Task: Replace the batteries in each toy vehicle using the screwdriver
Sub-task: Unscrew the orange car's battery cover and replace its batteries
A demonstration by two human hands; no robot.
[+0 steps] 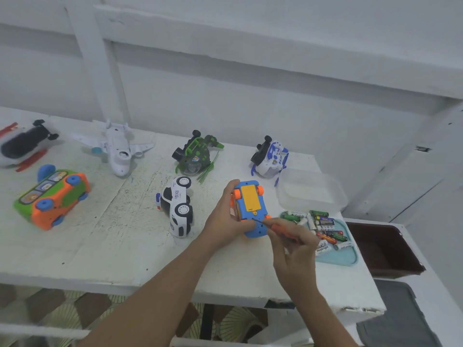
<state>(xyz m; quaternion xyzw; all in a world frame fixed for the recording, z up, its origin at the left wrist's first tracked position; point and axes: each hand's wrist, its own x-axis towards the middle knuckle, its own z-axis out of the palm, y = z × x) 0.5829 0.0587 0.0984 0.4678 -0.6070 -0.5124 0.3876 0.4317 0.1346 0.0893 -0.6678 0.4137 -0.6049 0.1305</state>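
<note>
My left hand [223, 221] grips a small blue toy car [250, 209] held upside down, its yellow battery cover and orange wheels facing up. My right hand [293, 254] pinches an orange-handled screwdriver [280, 227], whose dark tip touches the car's underside just below the yellow cover. A light blue tray [345, 256] to the right holds several loose batteries [323, 224].
On the white table [112, 241] lie a white police car [179, 206] on its side, a green-and-orange bus [52, 196], a white plane [117, 149], a green vehicle [195, 156], a blue-and-white vehicle [270, 156] and a black-and-white toy [22, 144]. A clear plastic box [310, 189] stands behind the tray. A dark brown bin [380, 249] sits right.
</note>
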